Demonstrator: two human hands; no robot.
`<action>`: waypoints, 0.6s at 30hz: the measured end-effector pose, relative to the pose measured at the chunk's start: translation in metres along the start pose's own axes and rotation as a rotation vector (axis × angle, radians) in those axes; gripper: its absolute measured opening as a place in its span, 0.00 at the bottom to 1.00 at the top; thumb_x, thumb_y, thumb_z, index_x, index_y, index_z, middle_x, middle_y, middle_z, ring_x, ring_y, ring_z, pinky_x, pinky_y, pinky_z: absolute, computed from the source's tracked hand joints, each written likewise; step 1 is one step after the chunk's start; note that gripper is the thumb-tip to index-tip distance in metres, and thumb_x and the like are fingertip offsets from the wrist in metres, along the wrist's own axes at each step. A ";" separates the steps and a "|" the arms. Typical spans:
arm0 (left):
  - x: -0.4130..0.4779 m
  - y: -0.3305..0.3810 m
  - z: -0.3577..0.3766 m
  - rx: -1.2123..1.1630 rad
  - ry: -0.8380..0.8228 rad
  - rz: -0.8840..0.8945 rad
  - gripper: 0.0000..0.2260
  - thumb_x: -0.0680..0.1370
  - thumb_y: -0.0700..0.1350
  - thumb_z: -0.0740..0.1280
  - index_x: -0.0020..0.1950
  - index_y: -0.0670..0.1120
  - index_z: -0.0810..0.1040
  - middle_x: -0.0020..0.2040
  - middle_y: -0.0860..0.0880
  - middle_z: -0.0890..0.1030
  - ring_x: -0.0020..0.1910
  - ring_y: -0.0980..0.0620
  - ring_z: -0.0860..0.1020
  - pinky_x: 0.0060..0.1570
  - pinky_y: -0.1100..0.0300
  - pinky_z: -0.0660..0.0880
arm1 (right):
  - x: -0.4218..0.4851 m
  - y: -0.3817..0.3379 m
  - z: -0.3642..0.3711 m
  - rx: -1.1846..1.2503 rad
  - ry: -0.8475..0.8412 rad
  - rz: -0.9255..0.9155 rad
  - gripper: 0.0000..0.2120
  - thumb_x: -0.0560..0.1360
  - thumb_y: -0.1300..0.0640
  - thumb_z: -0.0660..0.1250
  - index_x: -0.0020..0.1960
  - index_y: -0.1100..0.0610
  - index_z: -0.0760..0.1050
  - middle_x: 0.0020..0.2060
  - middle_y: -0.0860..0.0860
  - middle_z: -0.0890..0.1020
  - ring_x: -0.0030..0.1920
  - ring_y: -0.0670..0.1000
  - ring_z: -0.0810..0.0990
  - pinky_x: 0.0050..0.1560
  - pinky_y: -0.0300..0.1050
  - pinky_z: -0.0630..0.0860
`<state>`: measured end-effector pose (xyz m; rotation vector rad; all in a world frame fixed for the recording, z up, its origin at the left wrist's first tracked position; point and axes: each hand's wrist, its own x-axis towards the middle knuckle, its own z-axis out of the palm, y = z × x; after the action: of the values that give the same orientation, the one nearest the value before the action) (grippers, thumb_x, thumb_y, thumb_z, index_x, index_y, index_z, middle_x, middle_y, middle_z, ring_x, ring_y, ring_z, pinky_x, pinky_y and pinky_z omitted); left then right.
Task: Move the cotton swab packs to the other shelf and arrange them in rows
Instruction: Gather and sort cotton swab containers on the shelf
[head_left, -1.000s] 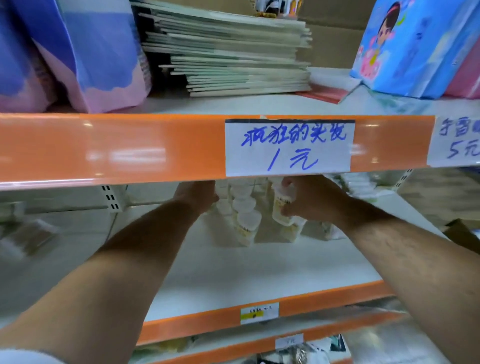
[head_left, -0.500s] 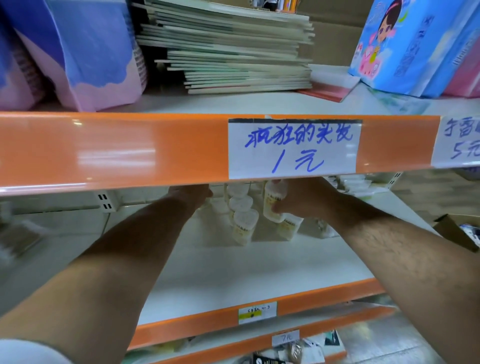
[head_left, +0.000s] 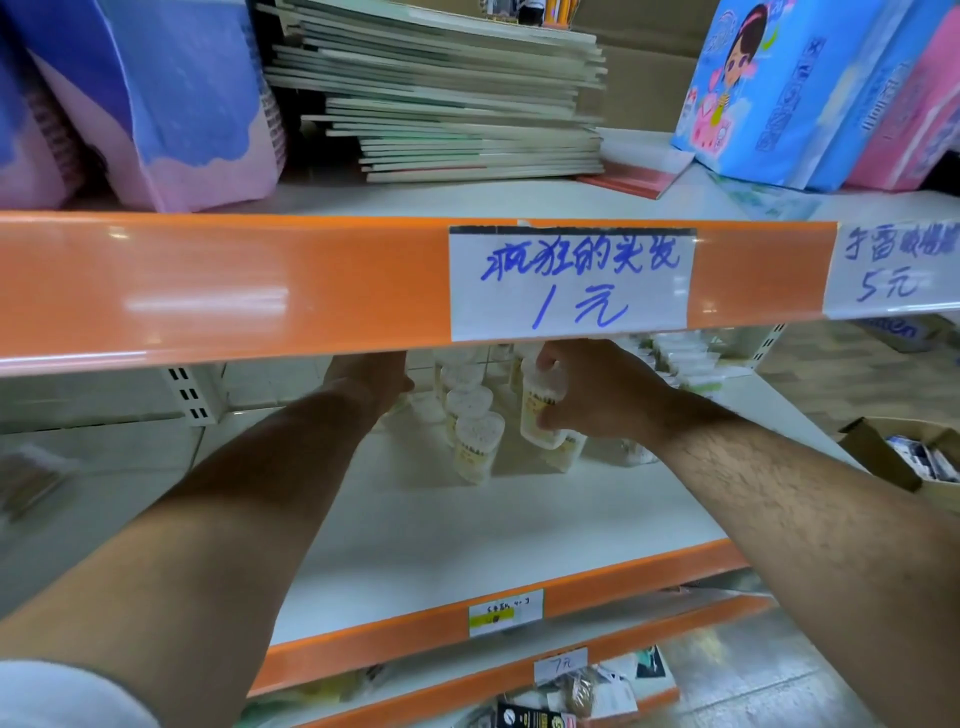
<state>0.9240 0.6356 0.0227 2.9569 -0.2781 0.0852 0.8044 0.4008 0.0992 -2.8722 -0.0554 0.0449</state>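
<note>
Where the orange edge (head_left: 223, 291) overhangs, right hand (head_left: 602, 400) round a swab pack (head_left: 540, 410).

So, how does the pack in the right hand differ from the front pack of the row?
The right hand grips the held pack; the front pack stands untouched on the shelf. Fingers cover part of the held pack; the front pack shows whole, lid included. Both are pale tubs with yellowish labels.

Packs (head_left: 470, 431) are standing in a row on the middle shelf (head_left: 467, 525), running back toward twelve o'clock. The right hand (head_left: 597, 395) is sitting at the row's three o'clock, gripping a tilted pack (head_left: 537, 395); the left hand (head_left: 371, 374) is sitting at nine. Books (head_left: 441, 104) are lying stacked on the top shelf (head_left: 208, 291) above.
</note>
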 end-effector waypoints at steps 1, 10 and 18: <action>-0.001 -0.001 0.001 0.016 0.032 0.012 0.17 0.76 0.53 0.69 0.60 0.46 0.77 0.52 0.45 0.81 0.50 0.45 0.79 0.48 0.53 0.74 | -0.002 0.000 0.000 -0.006 -0.001 -0.001 0.26 0.64 0.51 0.78 0.57 0.48 0.70 0.52 0.46 0.76 0.43 0.47 0.79 0.42 0.45 0.80; -0.033 -0.014 -0.015 0.163 0.250 0.101 0.17 0.80 0.55 0.60 0.58 0.45 0.79 0.54 0.46 0.81 0.50 0.45 0.80 0.45 0.56 0.73 | -0.001 -0.037 0.001 0.026 0.006 -0.113 0.28 0.64 0.49 0.79 0.61 0.50 0.73 0.54 0.47 0.77 0.50 0.49 0.77 0.47 0.43 0.76; -0.072 -0.045 -0.039 0.111 -0.010 -0.009 0.29 0.81 0.57 0.55 0.79 0.45 0.59 0.79 0.46 0.61 0.76 0.46 0.61 0.72 0.49 0.62 | 0.031 -0.101 0.034 -0.084 0.028 -0.241 0.31 0.67 0.44 0.76 0.66 0.48 0.71 0.58 0.50 0.74 0.53 0.53 0.77 0.45 0.44 0.73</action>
<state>0.8605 0.6992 0.0483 3.0687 -0.2704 0.0876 0.8305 0.5084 0.0920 -2.9266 -0.4056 -0.0460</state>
